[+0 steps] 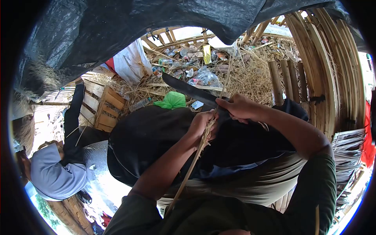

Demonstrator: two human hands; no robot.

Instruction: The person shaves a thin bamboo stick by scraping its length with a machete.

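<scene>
Near the middle of the view, my left hand [204,124] is wrapped round a thin, pale strip [190,170] of bamboo or cane with frayed edges. The strip runs from near my chest up past both hands. My right hand [239,108] is closed at the near end of a long dark blade [190,91], whose handle is hidden in the fingers. The blade points to the upper left and its near end lies close to the strip, just above my left hand. Dark cloth [152,137] covers my lap beneath both hands.
A person in a grey top [58,172] sits at the left near a wooden crate [109,109]. Plastic litter and a green bag [172,100] lie on straw ahead. Split bamboo slats [325,70] stand at the right. A dark tarp [117,23] hangs overhead.
</scene>
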